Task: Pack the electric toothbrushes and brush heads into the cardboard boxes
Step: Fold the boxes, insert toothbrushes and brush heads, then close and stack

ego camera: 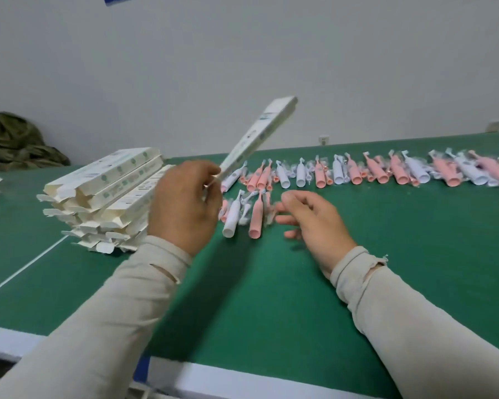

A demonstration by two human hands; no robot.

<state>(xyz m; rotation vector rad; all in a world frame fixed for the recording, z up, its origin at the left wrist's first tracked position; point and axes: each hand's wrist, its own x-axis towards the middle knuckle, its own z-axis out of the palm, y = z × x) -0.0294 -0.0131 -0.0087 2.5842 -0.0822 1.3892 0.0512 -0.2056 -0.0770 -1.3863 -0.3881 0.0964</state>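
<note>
- Green table (271,298) filling the lower view, with a white line running toward 8 o'clock.
- Stack of boxes (107,194) at 9 o'clock of the hands, long axes running from 7 toward 1 o'clock, near-end flaps hanging open; cannot tell whether any is filled.
- Long row of toothbrushes (386,172) across the far table from 12 round to 3 o'clock, pink and white mixed, brush ends away, butt ends nearer; small brush heads in clear wrap lying among them.
- Judging by that row, most of the packing left to do; no finished box plainly in view.
- Raised box (257,136) held off the table at 12 o'clock of the left hand, long axis slanting from 7 up toward 1 o'clock, far end closed, near end at the fingers.
- Left hand (182,203) pinching the near end of that box, fingers curled round it.
- Right hand (314,223) hovering low over the table at 3 o'clock of the left, fingers loosely apart, gripping nothing.
- White toothbrush (233,217) and pink toothbrush (256,218) lying side by side between the hands, long axes near 12 to 6, brush ends away; likely next in.
</note>
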